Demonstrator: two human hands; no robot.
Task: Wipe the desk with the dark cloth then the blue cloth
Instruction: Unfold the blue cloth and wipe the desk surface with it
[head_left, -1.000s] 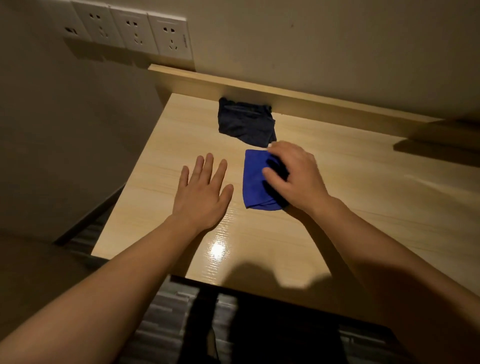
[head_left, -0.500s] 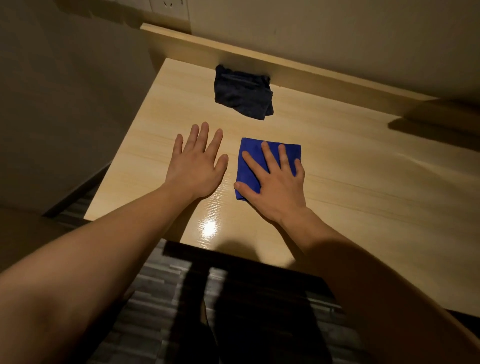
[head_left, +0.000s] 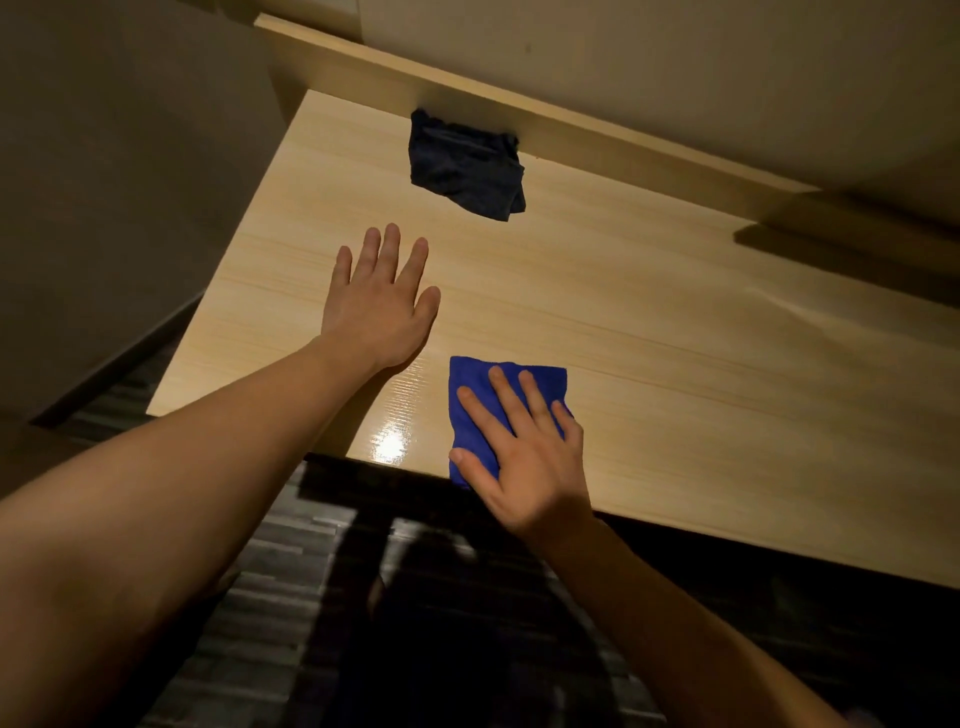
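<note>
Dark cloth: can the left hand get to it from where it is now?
Probably yes. The left hand lies flat and empty on the desk, with only bare wood between its fingertips and the dark cloth at the back ledge. The right hand is off to the side on the blue cloth.

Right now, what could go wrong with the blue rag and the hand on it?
The blue cloth sits right at the desk's near edge under the flat right hand; another pull toward the body could drag it off. The left hand lies in the way of a sideways wipe.
</note>
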